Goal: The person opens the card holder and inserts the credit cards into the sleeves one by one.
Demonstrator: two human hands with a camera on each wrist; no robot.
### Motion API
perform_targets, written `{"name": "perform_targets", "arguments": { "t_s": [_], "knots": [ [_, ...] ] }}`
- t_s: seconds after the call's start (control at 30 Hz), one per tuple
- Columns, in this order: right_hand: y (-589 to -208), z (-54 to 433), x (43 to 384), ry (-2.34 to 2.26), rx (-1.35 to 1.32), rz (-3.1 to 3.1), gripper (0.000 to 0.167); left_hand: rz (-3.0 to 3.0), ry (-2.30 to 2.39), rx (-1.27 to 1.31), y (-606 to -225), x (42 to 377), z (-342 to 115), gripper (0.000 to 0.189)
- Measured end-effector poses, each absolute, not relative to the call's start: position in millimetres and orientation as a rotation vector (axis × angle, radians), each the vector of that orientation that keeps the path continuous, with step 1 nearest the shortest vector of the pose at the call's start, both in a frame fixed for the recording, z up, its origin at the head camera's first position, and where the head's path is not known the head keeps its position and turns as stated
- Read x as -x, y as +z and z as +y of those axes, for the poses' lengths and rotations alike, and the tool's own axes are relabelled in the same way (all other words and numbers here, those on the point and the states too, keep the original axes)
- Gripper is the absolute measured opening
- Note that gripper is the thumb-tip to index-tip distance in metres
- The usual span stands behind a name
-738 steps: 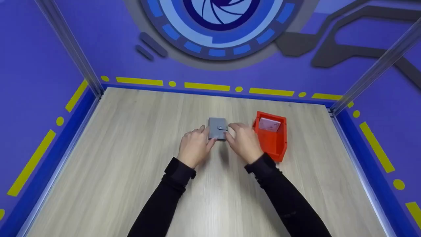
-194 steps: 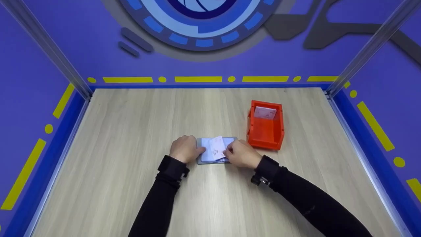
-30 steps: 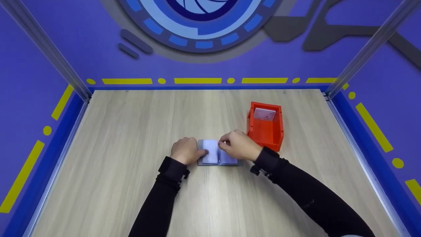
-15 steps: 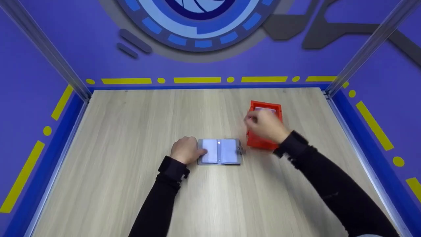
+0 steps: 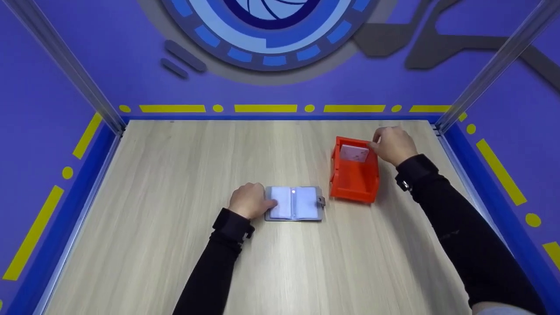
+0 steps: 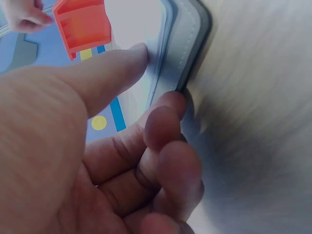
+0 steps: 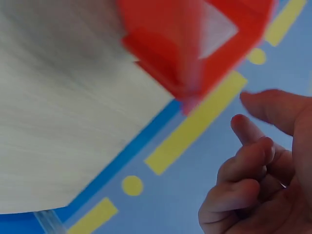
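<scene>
A small grey card holder [image 5: 293,204] lies spread open on the table, pale sleeves facing up and a snap strap at its right edge. My left hand [image 5: 249,201] grips its left edge; the thumb [image 6: 119,66] presses on the page and the other fingers curl at the cover's rim. Beyond it stands a red bin [image 5: 354,197], a pinkish card [image 5: 354,153] leaning inside against its far wall. By the bin's far right corner is my right hand [image 5: 396,144], fingers loosely bent, with nothing between thumb and fingertips [image 7: 239,121] in the right wrist view.
The wood-grain table [image 5: 175,166] is bounded by a purple back wall [image 5: 131,83] and side walls with yellow markings. Metal posts [image 5: 490,74] rise at the far corners. Table surface lies left of the card holder and in front of it.
The card holder went from closed to spread open. A card lying over its pages earlier is gone from there. My right hand moved from the pages to the bin; the left stayed lately.
</scene>
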State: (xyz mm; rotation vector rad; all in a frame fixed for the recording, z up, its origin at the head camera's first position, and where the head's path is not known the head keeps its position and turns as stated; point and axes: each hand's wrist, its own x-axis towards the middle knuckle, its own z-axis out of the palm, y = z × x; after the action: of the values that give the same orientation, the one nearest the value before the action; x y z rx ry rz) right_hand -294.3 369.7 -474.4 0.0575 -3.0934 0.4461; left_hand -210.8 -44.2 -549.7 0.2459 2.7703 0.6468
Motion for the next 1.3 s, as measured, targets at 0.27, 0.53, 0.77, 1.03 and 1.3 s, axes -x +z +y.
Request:
{"name": "perform_targets", "arguments": {
  "t_s": [0.27, 0.53, 0.77, 1.03, 1.3],
  "knots": [
    [-500.6, 371.4, 305.5, 0.431, 0.142, -3.219, 0.040, 2.767, 0.661, -0.242, -551.3, 211.4, -44.9, 0.053],
    [-505.0, 363.8, 310.2, 0.353, 0.152, -3.191, 0.040, 2.767, 0.632, -0.238, -550.5, 211.3, -43.7, 0.057],
    [-500.5, 364.4, 306.9, 0.347, 0.104, -3.136, 0.029, 2.770, 0.633, -0.239, -550.9, 211.3, -44.1, 0.054],
    [-496.2, 364.9, 301.8, 0.343, -0.001, -3.084, 0.022, 2.762, 0.633, -0.224, -551.5, 212.4, -44.9, 0.051],
    [-482.2, 374.5, 294.8, 0.446, -0.136, -3.085, 0.022, 2.788, 0.651, -0.273, -556.7, 213.1, -45.5, 0.056]
  ]
}}
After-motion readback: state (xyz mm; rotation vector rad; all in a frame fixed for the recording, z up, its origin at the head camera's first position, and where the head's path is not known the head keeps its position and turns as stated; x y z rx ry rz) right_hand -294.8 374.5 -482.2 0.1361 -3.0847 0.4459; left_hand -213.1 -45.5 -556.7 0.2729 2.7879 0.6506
